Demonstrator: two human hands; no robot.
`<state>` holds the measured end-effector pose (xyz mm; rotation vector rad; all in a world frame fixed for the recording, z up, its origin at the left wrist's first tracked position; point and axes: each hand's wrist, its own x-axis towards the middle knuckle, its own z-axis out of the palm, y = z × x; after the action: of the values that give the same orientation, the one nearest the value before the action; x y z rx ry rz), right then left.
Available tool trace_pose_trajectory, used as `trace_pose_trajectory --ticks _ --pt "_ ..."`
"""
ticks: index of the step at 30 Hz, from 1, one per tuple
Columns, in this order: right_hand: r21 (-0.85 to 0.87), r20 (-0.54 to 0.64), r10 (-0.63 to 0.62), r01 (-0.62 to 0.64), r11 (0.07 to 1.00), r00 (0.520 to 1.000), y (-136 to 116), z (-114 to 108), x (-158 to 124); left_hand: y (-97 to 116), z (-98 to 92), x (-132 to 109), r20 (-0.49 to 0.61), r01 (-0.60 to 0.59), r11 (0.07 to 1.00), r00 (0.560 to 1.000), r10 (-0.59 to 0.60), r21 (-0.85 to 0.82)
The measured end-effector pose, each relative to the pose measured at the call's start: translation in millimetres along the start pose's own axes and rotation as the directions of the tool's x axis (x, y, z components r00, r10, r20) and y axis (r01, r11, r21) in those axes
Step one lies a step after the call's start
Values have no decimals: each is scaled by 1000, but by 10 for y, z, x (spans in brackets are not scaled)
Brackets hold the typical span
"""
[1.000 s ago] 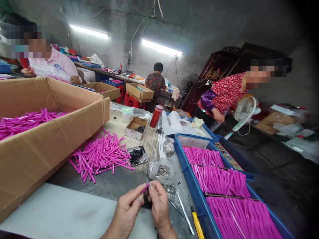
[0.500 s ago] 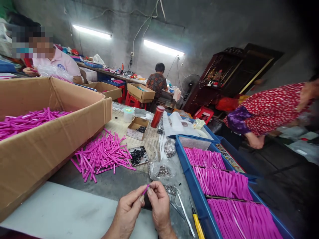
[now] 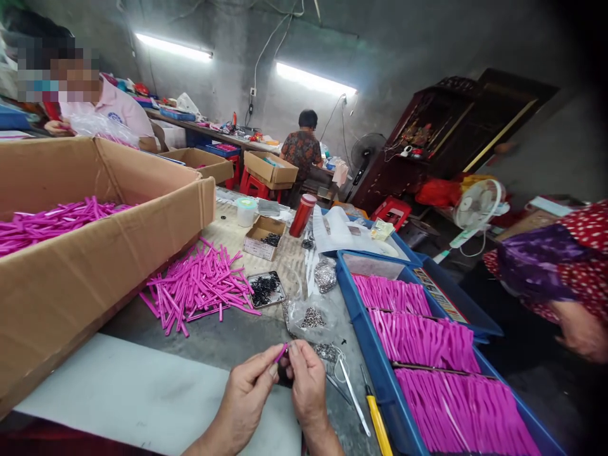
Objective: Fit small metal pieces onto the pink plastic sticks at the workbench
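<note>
Over the table's front, my left hand (image 3: 249, 389) pinches a thin magenta strip (image 3: 282, 352) between thumb and fingertips. My right hand (image 3: 308, 383) is closed at the strip's upper end, fingertips pressed together; what they grip is too small to make out. Beyond my hands lies a loose pile of magenta strips (image 3: 199, 288). Beside it, a small metal tray (image 3: 281, 303) holds small black parts (image 3: 264, 289). Small metal pieces (image 3: 312, 316) sit in a clear plastic bag nearer my right hand.
A large cardboard box (image 3: 109, 253) stands left. The blue tray (image 3: 358, 342) at right holds rows of magenta strips. A yellow-handled tool (image 3: 377, 424), a white stick (image 3: 354, 399) and a red flask (image 3: 303, 215) are on the table. A person in red dotted clothing (image 3: 589, 234) is at far right.
The person in red dotted clothing has moved right and nearer, uncovering a white fan. My hands stay together at the strip, their grip nearly unchanged; the view has shifted slightly.
</note>
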<state>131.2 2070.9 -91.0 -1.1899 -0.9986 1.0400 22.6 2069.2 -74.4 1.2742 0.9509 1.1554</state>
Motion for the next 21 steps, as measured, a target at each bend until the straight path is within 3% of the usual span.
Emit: trace_pose_trajectory --ticks 21 --pt "31 2 2 -2 1000 1000 -16 9 -23 -42 -13 -25 27 -1 999 1000 0 40"
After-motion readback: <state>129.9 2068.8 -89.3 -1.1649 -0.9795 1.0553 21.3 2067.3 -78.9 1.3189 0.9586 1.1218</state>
